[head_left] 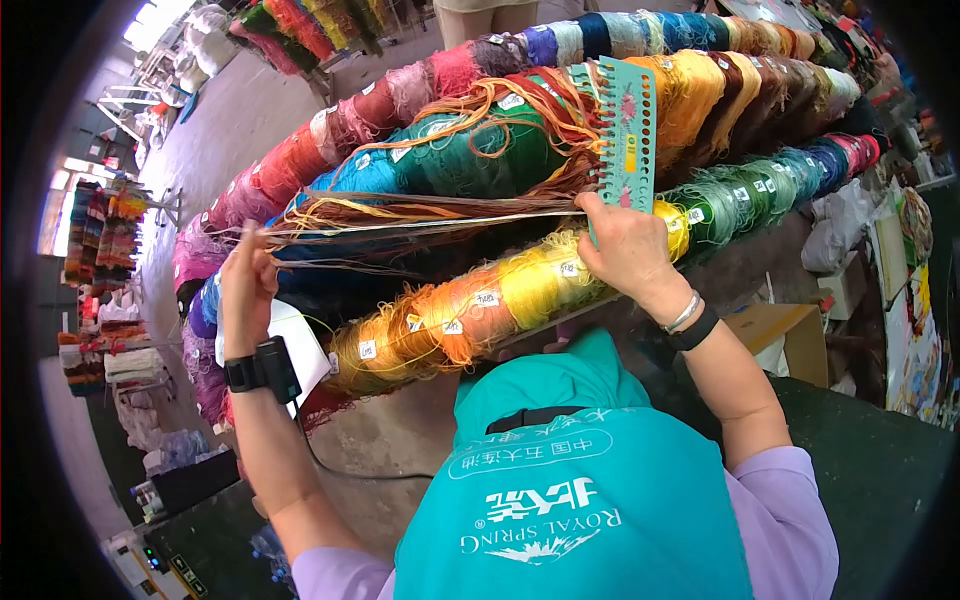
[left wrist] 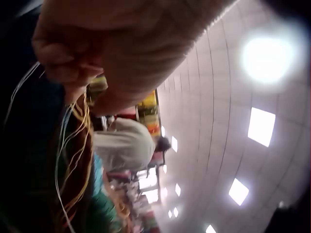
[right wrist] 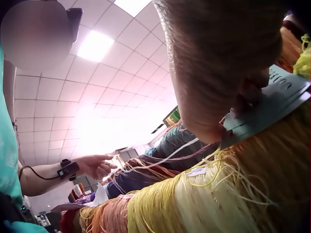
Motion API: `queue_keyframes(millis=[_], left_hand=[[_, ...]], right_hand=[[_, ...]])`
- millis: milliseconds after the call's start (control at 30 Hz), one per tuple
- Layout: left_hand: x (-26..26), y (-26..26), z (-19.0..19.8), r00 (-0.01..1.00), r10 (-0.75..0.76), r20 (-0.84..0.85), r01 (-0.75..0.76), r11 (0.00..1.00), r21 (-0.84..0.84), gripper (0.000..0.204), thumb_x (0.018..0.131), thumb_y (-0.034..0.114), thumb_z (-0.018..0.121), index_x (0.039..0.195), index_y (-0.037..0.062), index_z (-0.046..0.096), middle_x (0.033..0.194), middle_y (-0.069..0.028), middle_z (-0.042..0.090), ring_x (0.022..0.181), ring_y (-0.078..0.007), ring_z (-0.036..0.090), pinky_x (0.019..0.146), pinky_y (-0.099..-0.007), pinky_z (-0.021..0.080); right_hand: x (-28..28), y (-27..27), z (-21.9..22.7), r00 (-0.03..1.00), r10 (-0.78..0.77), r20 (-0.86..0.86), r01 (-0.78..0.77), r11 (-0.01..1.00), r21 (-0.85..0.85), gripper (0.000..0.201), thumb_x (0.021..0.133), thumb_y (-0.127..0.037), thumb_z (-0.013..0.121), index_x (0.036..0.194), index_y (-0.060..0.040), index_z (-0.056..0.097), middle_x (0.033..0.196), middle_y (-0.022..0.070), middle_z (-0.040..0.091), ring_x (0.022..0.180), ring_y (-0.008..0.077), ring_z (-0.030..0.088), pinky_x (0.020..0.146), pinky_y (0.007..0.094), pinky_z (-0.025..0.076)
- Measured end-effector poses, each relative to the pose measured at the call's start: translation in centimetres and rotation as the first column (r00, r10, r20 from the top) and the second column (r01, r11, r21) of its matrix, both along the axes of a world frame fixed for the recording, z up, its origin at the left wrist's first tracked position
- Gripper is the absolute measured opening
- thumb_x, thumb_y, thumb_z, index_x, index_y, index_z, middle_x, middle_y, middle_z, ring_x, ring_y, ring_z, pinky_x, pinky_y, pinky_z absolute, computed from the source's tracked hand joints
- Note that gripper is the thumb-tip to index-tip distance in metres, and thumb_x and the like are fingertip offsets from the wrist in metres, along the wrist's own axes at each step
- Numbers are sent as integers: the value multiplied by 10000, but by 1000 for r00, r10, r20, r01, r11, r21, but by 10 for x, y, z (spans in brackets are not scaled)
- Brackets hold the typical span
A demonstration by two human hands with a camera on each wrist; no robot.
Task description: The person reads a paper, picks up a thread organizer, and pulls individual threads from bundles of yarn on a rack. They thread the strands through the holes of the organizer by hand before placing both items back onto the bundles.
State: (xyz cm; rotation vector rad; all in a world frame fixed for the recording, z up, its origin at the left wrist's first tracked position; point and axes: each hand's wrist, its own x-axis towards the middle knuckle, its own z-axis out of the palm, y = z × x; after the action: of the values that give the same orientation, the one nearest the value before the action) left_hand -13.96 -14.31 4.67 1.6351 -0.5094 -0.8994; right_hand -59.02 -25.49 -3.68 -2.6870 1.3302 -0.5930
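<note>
My left hand (head_left: 247, 292) pinches one end of a bundle of loose threads (head_left: 430, 212), brown, orange and white. In the left wrist view, strands (left wrist: 86, 133) hang from between its curled fingers. At the other end, my right hand (head_left: 630, 248) grips the lower part of a green card (head_left: 628, 110) with holes along both edges and a flower print. Threads are looped through the card's left side, and the bundle stretches between both hands. The right wrist view shows the card (right wrist: 272, 109) under the right fingers, close over yellow skeins.
Long rows of labelled thread skeins (head_left: 480, 300) run across in front, yellow and orange nearest. White paper (head_left: 290, 350) lies beside the left wrist. A cardboard box (head_left: 785, 335) stands at the right. Another person (left wrist: 124, 145) shows in the left wrist view.
</note>
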Motion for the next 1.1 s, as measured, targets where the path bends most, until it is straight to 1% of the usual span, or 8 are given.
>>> queue_keyframes(millis=[100, 233, 300, 400, 500, 700, 1000, 1100], left_hand=[[-37, 18, 2, 857, -430, 283, 316, 874, 369, 235, 951, 216, 552, 1022, 27, 672, 637, 86, 443, 506, -27, 389, 450, -170, 274], [-121, 14, 10, 735, -624, -265, 625, 775, -94, 390, 988, 272, 475, 1228, 0, 617, 1009, -74, 692, 714, -72, 570, 604, -197, 428], [-158, 4, 4, 652, -636, -413, 594, 767, -243, 470, 1002, 293, 447, 1360, -2, 518, 1306, -140, 610, 1078, -154, 615, 883, -290, 481], [-192, -10, -10, 551, -677, -488, 541, 735, -409, 540, 1017, 326, 393, 1450, 5, 413, 1505, -152, 422, 1411, -225, 368, 1137, -392, 286], [-215, -19, -15, 410, -703, -580, 464, 709, -531, 575, 1003, 325, 408, 1483, 11, 365, 1463, -141, 457, 1313, -234, 453, 1132, -398, 294], [-242, -24, -20, 468, -697, -543, 510, 715, -479, 634, 984, 347, 414, 1515, 19, 302, 1388, -135, 503, 1275, -232, 472, 1125, -394, 309], [-235, -31, -25, 428, -696, -577, 538, 709, -457, 595, 965, 299, 406, 1458, -31, 379, 1432, -160, 481, 1273, -266, 497, 1093, -439, 376], [-225, -31, -22, 372, -702, -608, 560, 692, -456, 603, 970, 318, 406, 1453, -42, 379, 1445, -174, 471, 1248, -279, 524, 1036, -422, 445]], right_hand=[[5, 3, 7, 998, 27, 59, -27, 1000, -7, 303, 784, -223, 696, 1032, -100, 574, 681, 95, 632, 641, 297, 651, 547, 423, 501], [19, 22, 32, 939, 74, 334, -125, 983, 132, 281, 786, -195, 731, 1025, -77, 641, 706, 94, 627, 639, 252, 643, 559, 375, 486], [33, 35, 45, 809, 57, 585, -252, 933, 256, 236, 787, -148, 735, 991, -57, 656, 702, 89, 612, 629, 216, 635, 553, 348, 471], [51, 52, 55, 631, -138, 764, -380, 804, 458, 171, 818, -69, 725, 969, -17, 663, 778, 14, 574, 591, 67, 484, 534, 238, 391], [64, 57, 59, 561, -196, 804, -409, 779, 475, 164, 827, -41, 721, 978, -2, 669, 850, -23, 546, 612, 23, 402, 531, 201, 343], [65, 60, 47, 528, -273, 804, -360, 785, 504, 101, 847, -28, 695, 942, 3, 677, 838, -1, 610, 674, 49, 513, 581, 216, 408], [49, 55, 44, 301, -522, 798, -590, 555, 586, 10, 856, -20, 667, 861, -23, 676, 889, 17, 656, 849, 85, 590, 769, 243, 483], [42, 51, 33, 311, -341, 887, -474, 754, 455, 36, 874, -33, 627, 847, -32, 651, 1036, 75, 663, 1052, 157, 581, 939, 321, 452]])
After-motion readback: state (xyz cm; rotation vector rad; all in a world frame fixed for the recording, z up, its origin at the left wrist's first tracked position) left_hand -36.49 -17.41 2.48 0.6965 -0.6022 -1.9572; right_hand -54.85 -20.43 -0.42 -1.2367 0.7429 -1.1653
